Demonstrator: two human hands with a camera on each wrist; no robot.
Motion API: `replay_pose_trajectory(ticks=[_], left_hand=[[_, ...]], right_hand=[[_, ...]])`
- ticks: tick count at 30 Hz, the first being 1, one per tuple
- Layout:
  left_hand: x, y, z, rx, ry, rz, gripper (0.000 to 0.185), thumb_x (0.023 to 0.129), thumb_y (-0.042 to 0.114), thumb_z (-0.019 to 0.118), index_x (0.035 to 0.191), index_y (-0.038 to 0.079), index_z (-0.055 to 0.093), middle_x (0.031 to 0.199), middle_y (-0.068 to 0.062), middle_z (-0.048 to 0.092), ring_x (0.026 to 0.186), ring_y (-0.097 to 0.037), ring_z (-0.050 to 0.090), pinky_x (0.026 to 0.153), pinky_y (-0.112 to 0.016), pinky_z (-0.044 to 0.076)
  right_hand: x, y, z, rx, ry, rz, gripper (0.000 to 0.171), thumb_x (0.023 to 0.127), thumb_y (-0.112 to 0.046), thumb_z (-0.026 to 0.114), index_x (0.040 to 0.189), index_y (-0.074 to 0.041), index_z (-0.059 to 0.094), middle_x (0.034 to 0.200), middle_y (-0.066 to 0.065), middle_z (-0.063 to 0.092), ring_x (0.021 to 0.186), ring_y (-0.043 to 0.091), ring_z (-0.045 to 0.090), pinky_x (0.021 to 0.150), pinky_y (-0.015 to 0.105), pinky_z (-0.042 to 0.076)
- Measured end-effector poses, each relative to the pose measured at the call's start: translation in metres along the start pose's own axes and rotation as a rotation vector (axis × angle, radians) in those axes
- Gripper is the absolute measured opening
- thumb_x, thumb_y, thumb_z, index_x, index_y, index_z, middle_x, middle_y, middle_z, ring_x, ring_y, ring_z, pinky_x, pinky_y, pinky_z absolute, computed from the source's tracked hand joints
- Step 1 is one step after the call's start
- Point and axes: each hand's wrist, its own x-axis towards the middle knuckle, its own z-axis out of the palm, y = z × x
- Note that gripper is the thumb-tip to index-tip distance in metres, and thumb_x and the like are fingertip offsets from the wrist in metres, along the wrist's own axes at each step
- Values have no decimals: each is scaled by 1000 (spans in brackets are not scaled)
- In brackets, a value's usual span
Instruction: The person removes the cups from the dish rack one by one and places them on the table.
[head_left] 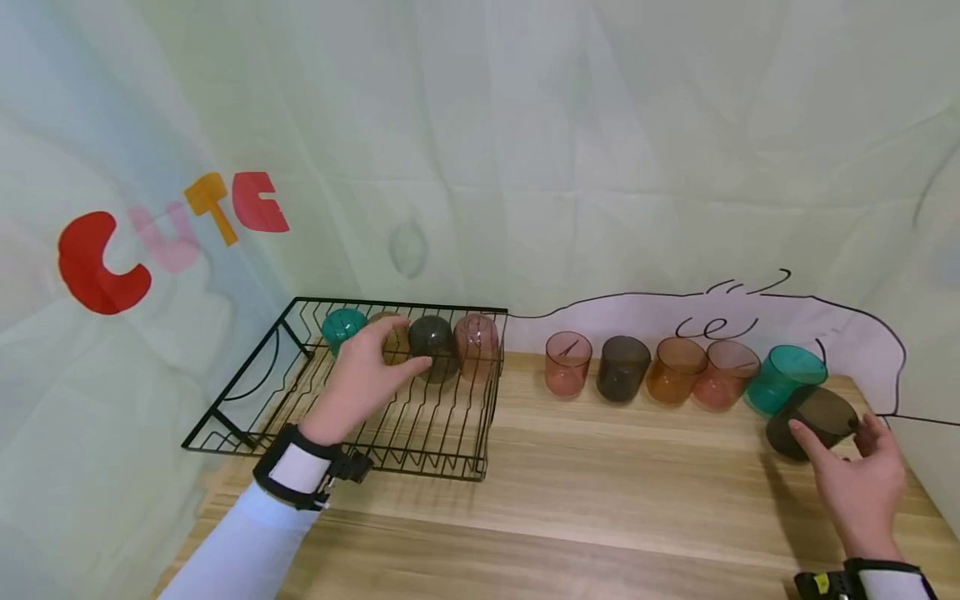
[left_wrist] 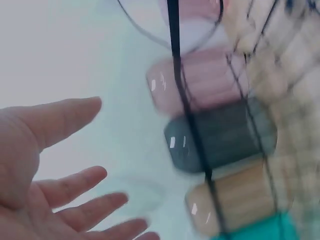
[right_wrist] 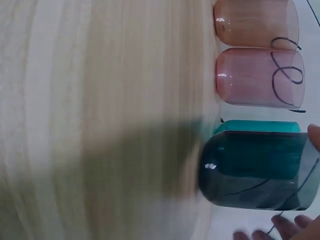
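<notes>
Over at the right, just near of the teal cup [head_left: 783,377], a smooth, see-through smoky tumbler [head_left: 802,427] points mouth up, long axis roughly upright. The right hand [head_left: 862,483] grips it near the rim; the left hand [head_left: 362,371], empty, spreads thumb from fingers above the black wire rack [head_left: 420,306].

Looks like a staged tabletop corner; can't tell home from studio. Wrinkled pale cloth [head_left: 510,167] covers the walls in view, with coloured CUTE letters [head_left: 105,275] and a cartoon outline [head_left: 622,317] on it. Wood-grain surface [head_left: 600,500] carries a black wire rack [head_left: 397,304] and tinted cups [head_left: 567,367]: household kitchenware. Strapped-on gear [head_left: 298,472] on both wrists.
</notes>
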Motion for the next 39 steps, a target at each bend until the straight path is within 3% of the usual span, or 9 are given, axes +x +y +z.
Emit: replay_pose_trajectory(ticks=[2,5,7,11,14,19,30,35,39], left_hand=[[3,-7,-8,91,22,31,73,80,29,73,141,9,37,151,-20,27,139,-43,21,103,-65,29],[7,-21,-17,225,53,65,84,76,21,77,145,11,30,155,-23,7,140,-50,-3,99,-76,18],[11,-32,-21,287,69,72,90,73,18,79,146,14,27,156,-23,3,139,-50,-8,97,-78,17],[21,-51,-29,357,80,52,97,68,16,83,147,18,27,155,-24,5,139,-53,-5,99,-76,16],[29,-62,-32,390,66,20,99,66,16,84,147,20,27,154,-25,6,138,-55,-3,99,-76,16],[37,-80,-31,400,14,-36,100,67,10,82,148,25,24,156,-23,-2,136,-56,-11,98,-77,14],[43,-109,-21,425,-76,-124,98,69,3,76,149,25,22,154,-27,-2,131,-63,-10,92,-78,23],[47,-113,-18,420,-88,-143,97,71,-1,73,149,24,21,154,-27,-1,131,-64,-8,91,-77,25],[49,-118,-15,414,-98,-148,98,71,-2,72,150,22,19,154,-28,-2,130,-65,-2,82,-71,41]], right_hand=[[-2,-3,-1,-15,5,-8,96,75,-44,73,149,-23,16,156,5,20,144,21,19,118,41,18],[-8,-12,-3,-30,31,-60,97,75,-44,73,149,-25,13,157,4,15,144,20,12,119,41,12],[-14,-22,-4,-35,54,-143,94,76,-41,73,149,-25,16,156,4,18,144,20,14,118,41,12],[-35,-48,-4,-46,52,-392,85,76,-30,76,146,-18,29,153,6,26,141,24,20,117,45,14],[-54,-66,0,-72,-39,-569,81,75,-26,78,143,-10,36,152,10,29,141,29,22,115,53,15],[-84,-81,15,-144,-276,-740,78,76,-34,77,139,-6,41,151,18,28,143,38,16,107,68,15],[-126,-82,49,-237,-585,-853,74,74,-43,76,135,-13,47,148,16,33,139,42,22,100,68,27],[-135,-77,59,-280,-654,-897,67,75,-45,75,132,-20,51,146,13,38,135,38,32,100,63,34],[-141,-76,67,-287,-685,-921,65,76,-49,72,132,-24,50,145,7,41,134,33,36,101,58,37]])
